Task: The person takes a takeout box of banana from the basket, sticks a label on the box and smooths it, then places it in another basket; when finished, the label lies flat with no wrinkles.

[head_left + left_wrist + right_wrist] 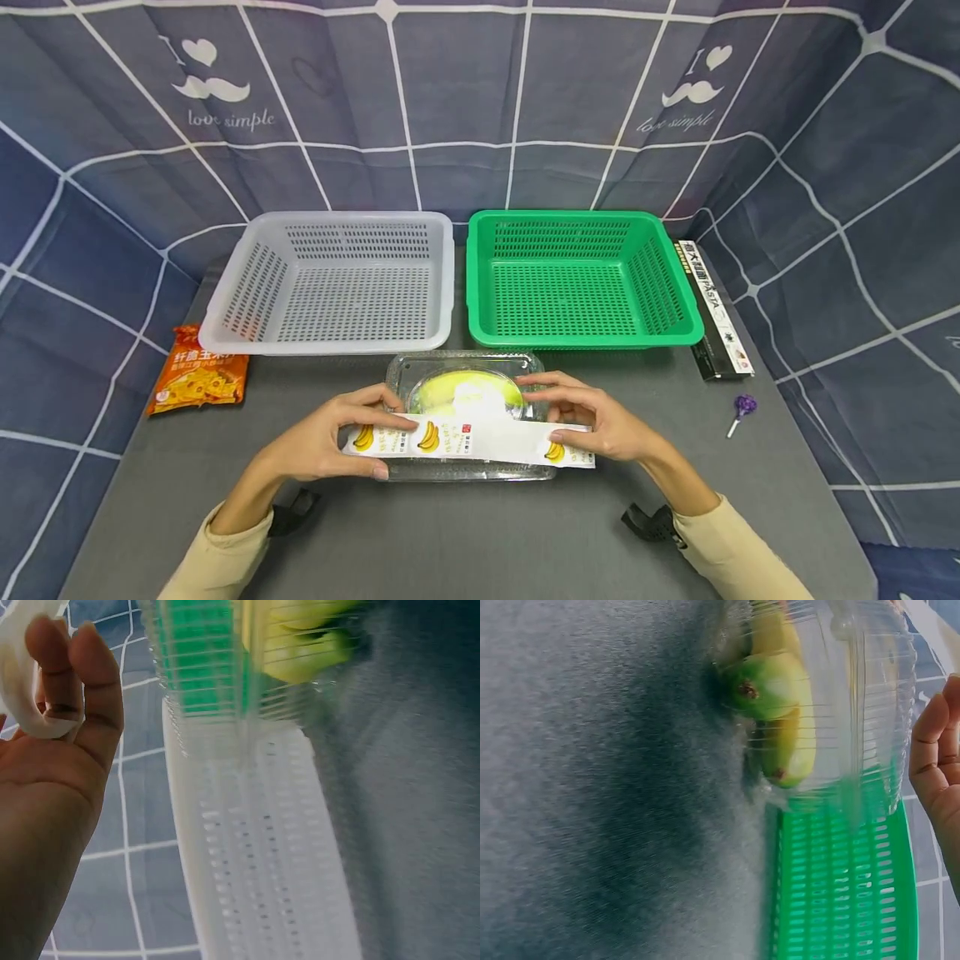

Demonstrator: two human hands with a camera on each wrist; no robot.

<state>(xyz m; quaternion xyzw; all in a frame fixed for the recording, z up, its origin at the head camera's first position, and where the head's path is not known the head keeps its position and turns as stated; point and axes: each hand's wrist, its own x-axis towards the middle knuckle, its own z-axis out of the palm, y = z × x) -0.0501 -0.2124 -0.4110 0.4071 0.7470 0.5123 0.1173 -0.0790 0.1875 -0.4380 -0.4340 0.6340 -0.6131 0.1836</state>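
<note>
A clear plastic clamshell box [480, 473] stands in front of me, with yellow-green bananas [784, 697] inside. Across its lid runs a white strip of banana stickers [442, 437], with a bare stretch of backing right of the middle. My left hand [337, 433] holds the strip's left part, fingertips at its upper edge and thumb below; in the left wrist view the white strip curls by the fingers. My right hand [592, 417] holds the strip's right end, thumb over its face and fingers reaching above the lid. A bright white patch [480, 398] shows on the lid.
Behind the box stand a white basket [330, 348] and a green basket [585, 340], side by side. An orange snack bag [198, 371] lies at the left. At the right are a black-and-white pasta box [716, 312] and a purple lollipop [744, 407]. Dark checked cloth surrounds the grey table.
</note>
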